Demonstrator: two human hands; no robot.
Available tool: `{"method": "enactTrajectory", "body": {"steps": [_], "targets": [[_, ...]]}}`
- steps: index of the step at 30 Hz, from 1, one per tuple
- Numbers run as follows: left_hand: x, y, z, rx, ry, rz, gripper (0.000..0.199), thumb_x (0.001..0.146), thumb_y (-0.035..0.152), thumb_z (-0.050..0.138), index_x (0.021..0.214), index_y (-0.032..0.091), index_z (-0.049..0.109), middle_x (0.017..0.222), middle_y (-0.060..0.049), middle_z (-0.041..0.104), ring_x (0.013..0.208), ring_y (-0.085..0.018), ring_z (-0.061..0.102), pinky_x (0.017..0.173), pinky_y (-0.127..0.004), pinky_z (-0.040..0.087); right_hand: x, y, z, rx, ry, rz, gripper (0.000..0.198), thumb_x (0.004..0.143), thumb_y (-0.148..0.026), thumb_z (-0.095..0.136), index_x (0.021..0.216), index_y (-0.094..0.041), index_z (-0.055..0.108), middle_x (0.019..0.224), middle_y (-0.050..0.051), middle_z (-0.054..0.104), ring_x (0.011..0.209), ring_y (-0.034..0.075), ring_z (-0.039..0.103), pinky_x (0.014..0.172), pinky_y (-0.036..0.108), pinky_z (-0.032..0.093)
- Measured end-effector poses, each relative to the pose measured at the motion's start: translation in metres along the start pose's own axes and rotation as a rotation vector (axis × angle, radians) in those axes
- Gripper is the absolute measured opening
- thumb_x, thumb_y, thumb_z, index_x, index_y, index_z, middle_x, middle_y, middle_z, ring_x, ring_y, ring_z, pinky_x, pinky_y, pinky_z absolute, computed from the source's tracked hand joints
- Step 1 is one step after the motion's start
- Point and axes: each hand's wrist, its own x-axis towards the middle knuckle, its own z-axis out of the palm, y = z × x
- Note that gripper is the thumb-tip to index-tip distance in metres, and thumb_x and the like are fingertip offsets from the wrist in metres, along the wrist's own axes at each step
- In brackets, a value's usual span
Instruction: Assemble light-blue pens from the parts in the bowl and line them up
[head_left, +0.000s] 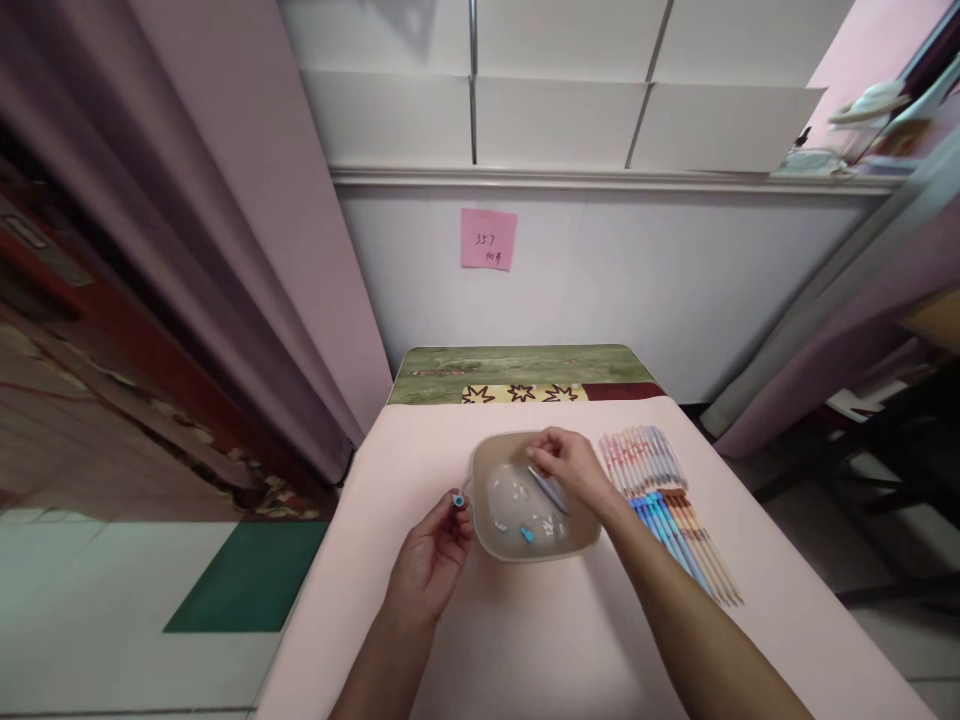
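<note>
Left fingers [439, 516] around blue piece [458, 501] beside basin rim [517, 560], open room leftward

Bench [431, 374] w/ pale pink cover [517, 650], green patterned top bare at far end; beige tub [537, 557] approx. ctr, pale pens [643, 460] + blue/tan pens [686, 550] nr R side.

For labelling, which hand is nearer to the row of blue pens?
The right hand, over the plastic tub, left of the blue pens; the left hand is farther, by the tub's left rim.
</note>
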Motion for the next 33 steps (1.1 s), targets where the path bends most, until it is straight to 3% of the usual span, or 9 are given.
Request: {"method": "enactTrajectory", "body": {"steps": [2, 4, 8, 11, 15, 20, 27, 33], "targets": [[0.002, -0.001, 0.001, 0.01, 0.001, -0.003, 0.018, 0.088, 0.004, 0.047, 0.078, 0.007, 0.062, 0.07, -0.006, 0.06, 0.055, -0.008, 0.056, 0.047, -0.017, 0.049, -0.015, 0.008, -0.017, 0.341, 0.115, 0.013, 0.034, 0.083, -0.037, 0.056, 0.107, -0.014, 0.062, 0.066, 0.001, 0.065, 0.057, 0.012, 0.059, 0.057, 0.022, 0.047], [0.004, -0.003, 0.001, 0.024, 0.006, 0.001, 0.018, 0.088, 0.003, 0.046, 0.078, 0.007, 0.061, 0.069, -0.005, 0.059, 0.054, -0.007, 0.055, 0.046, -0.017, 0.048, -0.032, 0.015, -0.027, 0.61, 0.219, 0.06, 0.038, 0.075, -0.041, 0.067, 0.102, -0.014, 0.064, 0.064, 0.0, 0.064, 0.056, 0.012, 0.058, 0.057, 0.023, 0.049], [0.001, -0.008, 0.006, 0.05, 0.008, 0.027, 0.017, 0.088, 0.002, 0.046, 0.081, 0.007, 0.062, 0.069, -0.005, 0.06, 0.053, -0.007, 0.056, 0.046, -0.017, 0.049, -0.058, 0.021, -0.03, 0.825, 0.371, 0.18, 0.039, 0.065, -0.044, 0.077, 0.088, -0.015, 0.065, 0.07, 0.002, 0.067, 0.061, 0.013, 0.062, 0.059, 0.024, 0.052], [-0.008, -0.018, 0.012, 0.064, 0.018, 0.027, 0.016, 0.087, 0.002, 0.047, 0.084, 0.007, 0.062, 0.07, -0.005, 0.062, 0.052, -0.008, 0.057, 0.046, -0.017, 0.05, -0.073, 0.007, -0.022, 0.895, 0.395, 0.177, 0.038, 0.067, -0.044, 0.077, 0.09, -0.016, 0.064, 0.077, 0.004, 0.071, 0.067, 0.014, 0.066, 0.064, 0.025, 0.055], [-0.02, -0.039, 0.018, 0.069, 0.035, -0.029, 0.011, 0.085, 0.004, 0.053, 0.083, 0.008, 0.062, 0.069, -0.006, 0.065, 0.053, -0.009, 0.059, 0.046, -0.019, 0.051, -0.094, -0.025, -0.008, 0.721, 0.26, 0.047, 0.025, 0.076, -0.04, 0.07, 0.088, -0.018, 0.069, 0.074, 0.004, 0.071, 0.066, 0.016, 0.067, 0.061, 0.026, 0.055], [-0.029, -0.055, 0.014, 0.039, 0.023, -0.074, 0.009, 0.082, 0.003, 0.057, 0.082, 0.009, 0.063, 0.07, -0.006, 0.066, 0.053, -0.01, 0.061, 0.048, -0.019, 0.052, -0.109, -0.044, 0.006, 0.308, 0.299, -0.26, 0.011, 0.082, -0.028, 0.065, 0.086, -0.024, 0.074, 0.086, 0.006, 0.073, 0.078, 0.018, 0.068, 0.07, 0.027, 0.055], [-0.035, -0.065, 0.001, 0.016, 0.017, -0.049, 0.01, 0.079, 0.001, 0.06, 0.081, 0.01, 0.065, 0.073, -0.005, 0.067, 0.055, -0.009, 0.061, 0.051, -0.018, 0.053, -0.117, -0.037, 0.023, 0.107, 0.292, -0.369, 0.015, 0.086, -0.022, 0.06, 0.093, -0.026, 0.073, 0.088, 0.003, 0.073, 0.079, 0.015, 0.069, 0.072, 0.023, 0.056], [-0.048, -0.069, -0.016, 0.006, 0.014, -0.083, 0.009, 0.075, 0.003, 0.067, 0.081, 0.01, 0.066, 0.077, -0.004, 0.067, 0.06, -0.008, 0.062, 0.055, -0.018, 0.053, -0.134, -0.043, 0.034, 0.08, 0.252, -0.459, 0.018, 0.088, -0.02, 0.058, 0.099, -0.026, 0.071, 0.092, 0.003, 0.073, 0.083, 0.014, 0.069, 0.075, 0.021, 0.055]]}}
